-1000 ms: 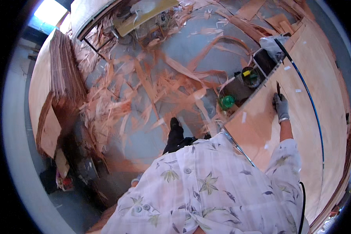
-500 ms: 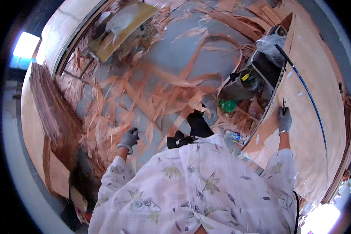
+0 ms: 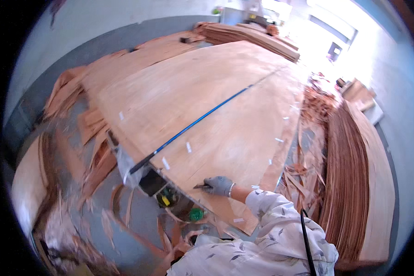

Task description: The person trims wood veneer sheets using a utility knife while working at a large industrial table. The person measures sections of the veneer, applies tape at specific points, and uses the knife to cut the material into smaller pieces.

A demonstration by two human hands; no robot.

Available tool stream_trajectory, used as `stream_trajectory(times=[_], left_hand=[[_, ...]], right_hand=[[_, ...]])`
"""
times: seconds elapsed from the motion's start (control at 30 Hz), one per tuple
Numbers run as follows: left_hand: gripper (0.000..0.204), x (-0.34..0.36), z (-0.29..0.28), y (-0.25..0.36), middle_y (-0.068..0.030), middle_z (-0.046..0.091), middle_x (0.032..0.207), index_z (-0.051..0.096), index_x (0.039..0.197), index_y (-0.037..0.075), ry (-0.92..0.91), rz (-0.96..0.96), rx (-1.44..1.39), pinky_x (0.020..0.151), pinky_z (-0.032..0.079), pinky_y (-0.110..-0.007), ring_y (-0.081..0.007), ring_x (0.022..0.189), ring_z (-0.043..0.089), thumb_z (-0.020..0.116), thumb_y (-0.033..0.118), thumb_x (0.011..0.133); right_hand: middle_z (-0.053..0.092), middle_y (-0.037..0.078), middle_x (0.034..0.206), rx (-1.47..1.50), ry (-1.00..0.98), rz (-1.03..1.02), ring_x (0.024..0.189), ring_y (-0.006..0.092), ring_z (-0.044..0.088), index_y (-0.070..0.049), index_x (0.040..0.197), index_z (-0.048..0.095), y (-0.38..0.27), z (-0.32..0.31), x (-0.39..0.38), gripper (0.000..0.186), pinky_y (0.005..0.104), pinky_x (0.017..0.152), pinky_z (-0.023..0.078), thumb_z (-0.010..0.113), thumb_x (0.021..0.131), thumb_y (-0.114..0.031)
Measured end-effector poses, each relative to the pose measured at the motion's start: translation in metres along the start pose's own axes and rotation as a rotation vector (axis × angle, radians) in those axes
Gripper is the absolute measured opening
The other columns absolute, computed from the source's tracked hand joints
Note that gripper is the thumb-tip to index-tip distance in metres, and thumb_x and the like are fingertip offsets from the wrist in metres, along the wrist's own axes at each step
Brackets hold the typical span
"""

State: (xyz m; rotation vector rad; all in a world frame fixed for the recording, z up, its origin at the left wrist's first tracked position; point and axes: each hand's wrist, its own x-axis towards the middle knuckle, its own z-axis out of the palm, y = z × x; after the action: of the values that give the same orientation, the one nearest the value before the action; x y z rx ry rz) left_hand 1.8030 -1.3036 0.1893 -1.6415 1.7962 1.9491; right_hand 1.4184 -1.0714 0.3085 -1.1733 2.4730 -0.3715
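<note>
My right hand [image 3: 220, 185], in a grey glove, rests low on a large pale wood sheet [image 3: 216, 73], closed on a dark, thin cutter [image 3: 199, 186] near the sheet's edge. A long blue rod [image 3: 202, 117] with a black end lies lengthwise across the sheet, just beyond that hand. Short white strips [image 3: 188, 147] are scattered over the surface. Below the near edge are a clear plastic bag [image 3: 129, 172], a dark container with something yellow [image 3: 165, 199] and a green object [image 3: 196, 214]. I cannot see my left hand.
Stacked veneer sheets [image 3: 342, 179] stand along the right, more stacks [image 3: 244, 33] at the back, and curved sheets [image 3: 32, 179] at the left. Torn veneer strips [image 3: 106, 218] litter the grey floor [image 3: 96, 198]. Walls [image 3: 64, 43] surround this, with a bright opening at the back right.
My view has swung up and round along the sheet's length. My left hand, visible half a second ago, is out of view. My right hand still holds the cutter on the sheet.
</note>
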Motion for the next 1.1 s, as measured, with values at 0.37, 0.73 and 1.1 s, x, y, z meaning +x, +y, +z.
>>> stream_trajectory(times=[0.37,0.73,1.1], left_hand=[[0.027,0.13,-0.094,0.124,-0.0096,0.06,0.084,0.059,0.107,0.004,-0.279,0.124,0.191,0.066,0.046,-0.036,-0.0207,0.072,0.059,0.05,0.019,0.087],[0.027,0.245,-0.238,0.191,-0.0095,0.059,0.09,0.058,0.108,0.004,-0.271,0.144,0.207,0.072,0.046,-0.036,-0.0222,0.078,0.057,0.051,0.019,0.087],[0.027,0.256,-0.181,0.211,-0.0094,0.058,0.096,0.056,0.109,0.004,-0.449,0.146,0.18,0.077,0.045,-0.037,-0.0236,0.083,0.056,0.051,0.018,0.087]], right_hand=[[0.064,0.017,0.089,0.339,0.261,0.423,0.082,0.0374,0.061,-0.01,0.101,0.058,-0.077,0.022,0.024,0.029,0.0432,0.072,0.047,0.051,0.086,-0.034],[0.061,0.015,0.11,0.649,0.441,0.362,0.098,0.0246,0.058,-0.016,0.127,0.048,-0.201,0.059,0.195,0.042,0.033,0.085,0.045,0.052,0.085,-0.018],[0.058,0.002,0.092,1.153,0.446,0.36,0.077,0.0112,0.052,-0.005,0.11,0.055,-0.188,0.07,0.252,0.028,0.0263,0.068,0.045,0.057,0.085,-0.015]])
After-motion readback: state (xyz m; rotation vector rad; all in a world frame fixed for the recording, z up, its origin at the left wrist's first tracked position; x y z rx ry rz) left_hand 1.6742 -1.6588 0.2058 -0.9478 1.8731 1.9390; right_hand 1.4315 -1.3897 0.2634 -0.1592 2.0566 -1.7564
